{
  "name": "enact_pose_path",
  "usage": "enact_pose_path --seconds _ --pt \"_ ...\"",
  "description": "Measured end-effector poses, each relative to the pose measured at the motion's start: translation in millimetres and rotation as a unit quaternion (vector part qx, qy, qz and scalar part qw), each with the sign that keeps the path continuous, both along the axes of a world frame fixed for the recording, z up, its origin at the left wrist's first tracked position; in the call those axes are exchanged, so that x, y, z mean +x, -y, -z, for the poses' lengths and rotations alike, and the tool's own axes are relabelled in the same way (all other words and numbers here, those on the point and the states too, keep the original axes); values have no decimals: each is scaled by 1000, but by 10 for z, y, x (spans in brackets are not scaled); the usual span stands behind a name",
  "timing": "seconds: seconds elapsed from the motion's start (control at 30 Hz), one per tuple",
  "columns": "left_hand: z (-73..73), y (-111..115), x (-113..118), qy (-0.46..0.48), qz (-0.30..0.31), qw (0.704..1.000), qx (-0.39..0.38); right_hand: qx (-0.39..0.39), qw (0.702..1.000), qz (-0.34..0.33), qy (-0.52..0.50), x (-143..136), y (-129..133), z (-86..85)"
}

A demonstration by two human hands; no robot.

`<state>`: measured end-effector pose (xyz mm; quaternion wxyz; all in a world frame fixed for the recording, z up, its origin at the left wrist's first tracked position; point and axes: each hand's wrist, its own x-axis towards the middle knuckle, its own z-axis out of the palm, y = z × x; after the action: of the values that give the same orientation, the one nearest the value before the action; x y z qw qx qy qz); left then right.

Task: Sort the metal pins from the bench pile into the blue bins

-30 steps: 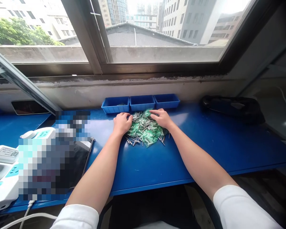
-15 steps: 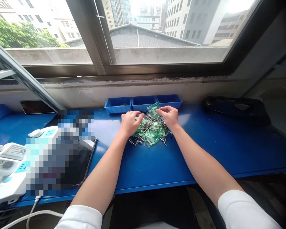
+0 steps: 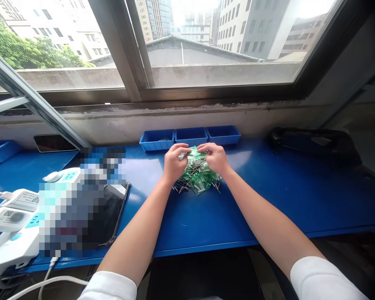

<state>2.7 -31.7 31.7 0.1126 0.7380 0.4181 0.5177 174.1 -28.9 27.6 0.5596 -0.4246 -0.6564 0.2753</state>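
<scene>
Between my two hands a small green plastic bag (image 3: pixel 195 153) is stretched, held just above a heap on the blue table. My left hand (image 3: pixel 176 162) pinches the bag's left side, and my right hand (image 3: pixel 216 159) has its right side between thumb and fingers. What the bag contains is too small to tell. Below lies a pile of thin metal pins (image 3: pixel 196 167), with more green plastic bags (image 3: pixel 201 183) mixed in at the front. My fingers partly cover the heap's back.
Three blue bins (image 3: pixel 191 136) stand in a row behind the heap; some small items lie in the left one. On the left are a white power strip (image 3: pixel 15 250) with plugs, a dark tablet-like device (image 3: pixel 112 208) and a phone (image 3: pixel 54 143). A black case (image 3: pixel 312 146) lies at the right.
My left hand has moved right and up from the heap and taken hold of the green bag. My right hand has brought that bag slightly left and lower.
</scene>
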Motion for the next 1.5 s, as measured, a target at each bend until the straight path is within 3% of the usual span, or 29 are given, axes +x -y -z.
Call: enact_pose_path --seconds 0.2,0.43,0.63,0.93,1.27,1.5 --pt "31 25 6 -8 4 999 -49 19 997 43 60 20 35 5" --pt "112 -91 -117 137 -5 980 -142 -10 993 98 69 180 -77 103" --pt "89 -159 -313 165 -67 974 -142 -46 983 141 104 314 -165 201" --pt "116 -335 -425 219 -114 961 -126 -38 970 222 86 373 -181 203" --pt "-73 -465 -546 258 -116 955 -89 -51 972 213 85 357 -199 214" --pt "30 -609 -640 191 -137 967 -99 -50 974 206 84 368 -218 228"
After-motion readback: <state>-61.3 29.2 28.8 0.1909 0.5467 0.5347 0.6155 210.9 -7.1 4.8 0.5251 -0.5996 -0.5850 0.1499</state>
